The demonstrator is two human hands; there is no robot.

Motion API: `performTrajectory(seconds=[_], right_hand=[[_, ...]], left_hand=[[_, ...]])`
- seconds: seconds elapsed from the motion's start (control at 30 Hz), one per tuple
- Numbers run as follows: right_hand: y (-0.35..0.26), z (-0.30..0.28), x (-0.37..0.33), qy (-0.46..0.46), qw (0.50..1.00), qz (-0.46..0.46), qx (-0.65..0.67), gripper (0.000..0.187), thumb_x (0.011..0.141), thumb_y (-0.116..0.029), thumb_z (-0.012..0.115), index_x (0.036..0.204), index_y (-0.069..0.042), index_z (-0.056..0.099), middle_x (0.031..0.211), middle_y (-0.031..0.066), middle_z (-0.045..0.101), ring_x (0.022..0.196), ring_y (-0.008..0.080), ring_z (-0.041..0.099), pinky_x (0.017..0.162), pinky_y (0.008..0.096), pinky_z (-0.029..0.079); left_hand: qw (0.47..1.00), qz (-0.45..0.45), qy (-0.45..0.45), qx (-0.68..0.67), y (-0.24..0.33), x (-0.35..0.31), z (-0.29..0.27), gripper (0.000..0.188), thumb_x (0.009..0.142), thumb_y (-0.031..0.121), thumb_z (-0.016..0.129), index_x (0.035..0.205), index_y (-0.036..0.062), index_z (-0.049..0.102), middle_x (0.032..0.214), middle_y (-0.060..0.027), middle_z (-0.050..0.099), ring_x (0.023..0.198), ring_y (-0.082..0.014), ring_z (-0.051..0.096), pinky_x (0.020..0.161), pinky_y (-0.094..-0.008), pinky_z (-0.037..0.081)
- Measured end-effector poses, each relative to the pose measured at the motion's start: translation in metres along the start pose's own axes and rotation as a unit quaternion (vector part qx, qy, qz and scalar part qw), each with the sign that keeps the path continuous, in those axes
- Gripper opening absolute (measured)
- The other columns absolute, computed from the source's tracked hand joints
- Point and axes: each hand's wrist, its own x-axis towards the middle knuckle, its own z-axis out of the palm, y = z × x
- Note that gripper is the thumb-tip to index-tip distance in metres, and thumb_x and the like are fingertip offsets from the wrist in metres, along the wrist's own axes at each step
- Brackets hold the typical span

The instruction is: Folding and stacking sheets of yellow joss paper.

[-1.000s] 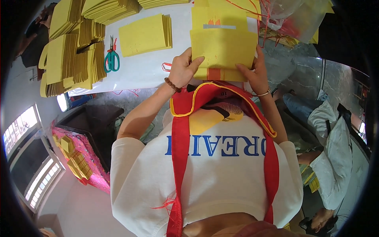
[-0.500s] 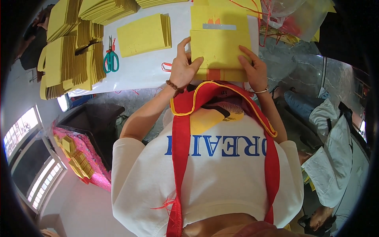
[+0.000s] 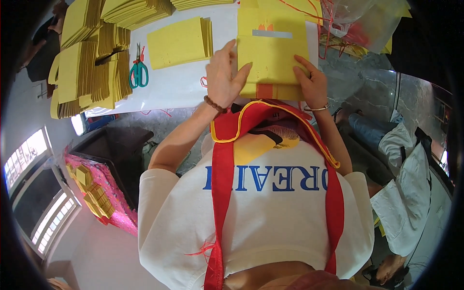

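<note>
In the head view, the paper [image 3: 273, 60], gripped a second ago, is now laid flat at the table's [image 3: 181, 82] near right. Its left edge is flanked by the left hand [image 3: 224, 72], its right touched by the right hand [image 3: 313, 86], fingers of both parted. Something red [image 3: 356, 35] is seen in the far-right bag [image 3: 344, 17].

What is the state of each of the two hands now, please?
Left hand: open, thumb over the yellow paper's left edge.
Right hand: open, thumb and forefinger over its right side.

left fingers [image 3: 225, 51] parted, right fingers [image 3: 307, 64] parted, forearms [image 3: 186, 130] extended
</note>
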Motion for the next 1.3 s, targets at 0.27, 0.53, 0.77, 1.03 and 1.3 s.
performTrajectory(seconds=[0.27,0.53,0.77,1.03,1.3], right_hand=[[0.012,0.005,0.004,0.043,0.998,-0.048,-0.010,0.030,0.079,-0.018,0.062,0.109,-0.011,0.063,0.087,0.0153,0.066,0.075,0.0140,0.063,0.068,0.0264,0.047],[-0.010,0.001,-0.015,0.133,0.935,-0.134,-0.299,0.047,0.080,-0.031,0.060,0.123,-0.013,0.052,0.123,0.0106,0.052,0.109,0.0223,0.052,0.094,0.0429,0.035],[0.015,0.015,-0.021,0.027,0.884,-0.272,-0.379,0.056,0.084,-0.043,0.049,0.130,-0.013,0.042,0.135,0.0028,0.040,0.126,0.0200,0.036,0.101,0.0583,0.012],[0.002,0.013,-0.024,-0.020,0.881,-0.223,-0.416,0.055,0.084,-0.043,0.048,0.130,-0.014,0.042,0.137,0.0025,0.037,0.128,0.0193,0.032,0.100,0.0586,0.014],[-0.014,0.002,0.022,-0.056,0.836,-0.294,-0.461,0.044,0.091,-0.036,0.037,0.130,-0.017,0.042,0.140,0.0015,0.034,0.130,0.0198,0.029,0.102,0.0548,0.014]], left_hand=[[0.906,0.364,-0.156,0.152,0.016,0.008,0.033,0.068,0.071,0.039,0.065,0.129,0.0127,0.043,0.135,-0.0086,0.037,0.125,-0.0263,0.035,0.100,-0.0464,0.028],[0.883,0.368,-0.196,0.217,-0.006,0.012,0.040,0.069,0.075,0.051,0.057,0.130,0.0130,0.041,0.135,-0.0076,0.038,0.128,-0.0263,0.030,0.102,-0.0489,0.023],[0.899,0.348,-0.178,0.196,-0.002,0.014,0.048,0.062,0.074,0.041,0.061,0.125,0.0094,0.045,0.133,-0.0110,0.038,0.126,-0.0304,0.032,0.101,-0.0487,0.026],[0.905,0.352,-0.112,0.211,-0.002,0.012,0.047,0.061,0.065,0.026,0.066,0.119,0.0034,0.049,0.126,-0.0149,0.044,0.109,-0.0282,0.044,0.085,-0.0415,0.037],[0.826,0.417,-0.021,0.378,0.010,0.006,0.062,0.036,0.071,0.021,0.051,0.096,-0.0028,0.059,0.110,-0.0274,0.053,0.090,-0.0324,0.052,0.071,-0.0359,0.042]])
